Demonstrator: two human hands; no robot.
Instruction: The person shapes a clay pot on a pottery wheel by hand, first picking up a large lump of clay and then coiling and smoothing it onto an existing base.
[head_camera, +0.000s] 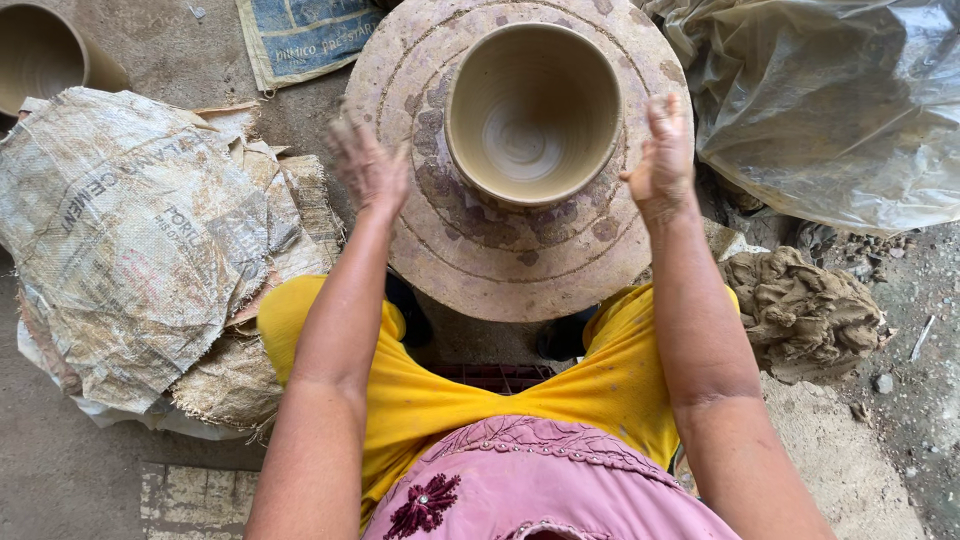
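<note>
Fingers of both clay-smeared hands are spread and grip nothing: the left hand (367, 165) is blurred left of the clay pot (533, 112), the right hand (662, 155) just right of it. The pot stands upright, mouth upward, centred on the round wheel (500, 270).

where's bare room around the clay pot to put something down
Free: the round clay-stained wheel ring nearest the person, before the wet tan clay pot. Crowded: left hand and right hand flank it, crumpled sacks left, clay lump right.
</note>
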